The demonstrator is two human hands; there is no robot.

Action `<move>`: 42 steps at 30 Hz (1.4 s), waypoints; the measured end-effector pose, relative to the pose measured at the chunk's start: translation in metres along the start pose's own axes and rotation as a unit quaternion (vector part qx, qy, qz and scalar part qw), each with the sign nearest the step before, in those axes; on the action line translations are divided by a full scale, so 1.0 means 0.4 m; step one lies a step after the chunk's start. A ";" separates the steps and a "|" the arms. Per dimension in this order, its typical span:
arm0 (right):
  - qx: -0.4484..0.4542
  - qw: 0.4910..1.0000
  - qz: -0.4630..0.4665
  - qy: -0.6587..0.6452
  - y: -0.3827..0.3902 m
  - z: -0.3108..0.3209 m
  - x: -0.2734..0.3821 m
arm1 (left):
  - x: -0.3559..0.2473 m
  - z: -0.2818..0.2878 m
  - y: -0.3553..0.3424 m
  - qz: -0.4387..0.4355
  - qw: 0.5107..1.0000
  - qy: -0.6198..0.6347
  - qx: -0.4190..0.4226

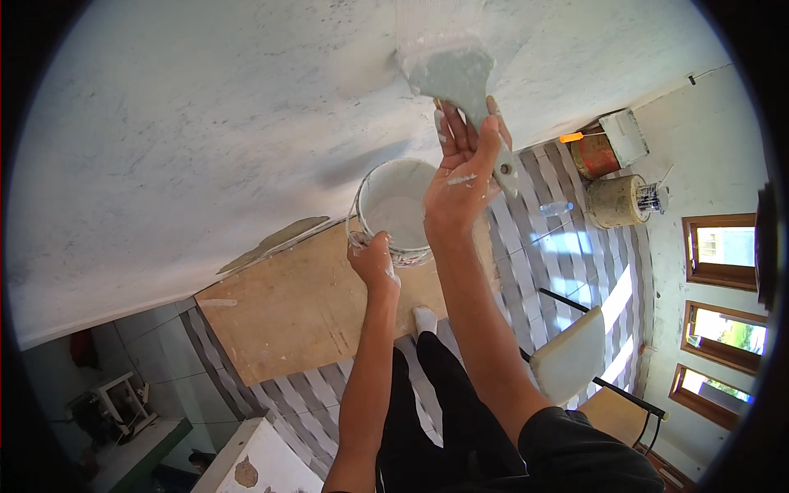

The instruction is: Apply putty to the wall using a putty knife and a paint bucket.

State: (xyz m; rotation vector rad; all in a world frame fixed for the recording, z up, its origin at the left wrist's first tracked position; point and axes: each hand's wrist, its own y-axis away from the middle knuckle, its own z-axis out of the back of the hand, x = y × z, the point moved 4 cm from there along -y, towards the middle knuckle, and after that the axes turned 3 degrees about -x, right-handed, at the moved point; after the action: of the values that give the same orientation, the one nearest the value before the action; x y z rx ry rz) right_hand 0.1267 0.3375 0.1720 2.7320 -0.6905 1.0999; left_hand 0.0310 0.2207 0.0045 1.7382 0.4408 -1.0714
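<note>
- Landmark: the bucket (pixel 403 174), pale coating inside, fill level unclear from my spot.
- Left hand (pixel 374 261) was closed on the bucket at its near-left rim; couldn't tell whether it had the bail too.
- Right hand (pixel 462 187) gripped the handle of a wide brush (pixel 460 76) between thumb and fingers, to the right of the bucket. White smears on both hands.
- Key relation, my read: brush head sat beyond the bucket and right of it, bristles apparently against the wall (pixel 205 123). Long axis ran from bristles back toward the wearer, handle end tilted right, away from the bucket's mouth.
- Right hand was the nearer to the brush, obviously; left sat on the bucket's opposite side, well apart from the brush.
- Brush lay ahead of the right hand's palm, handle tail poking out just beside it.
- Board (pixel 304 296) showed below the bucket, bottle (pixel 556 209) off to its right on the floor (pixel 514 238).
</note>
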 end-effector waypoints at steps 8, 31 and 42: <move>-0.025 0.998 -0.043 0.025 0.018 0.098 -0.080 | 0.110 0.084 -0.048 -0.007 0.999 -0.032 -0.036; 0.082 0.997 -0.013 -0.009 0.117 -0.116 0.119 | 0.139 0.270 -0.020 -0.068 0.994 -0.060 -0.063; 0.067 0.989 0.066 -0.115 0.153 -0.303 0.042 | 0.137 0.404 -0.040 -0.037 0.994 -0.038 -0.092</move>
State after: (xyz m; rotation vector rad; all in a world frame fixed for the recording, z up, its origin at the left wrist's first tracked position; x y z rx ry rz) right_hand 0.0334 0.3096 0.2681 2.9992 -0.8697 0.8909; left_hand -0.0243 0.0745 -0.0659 1.5249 0.5431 -1.1101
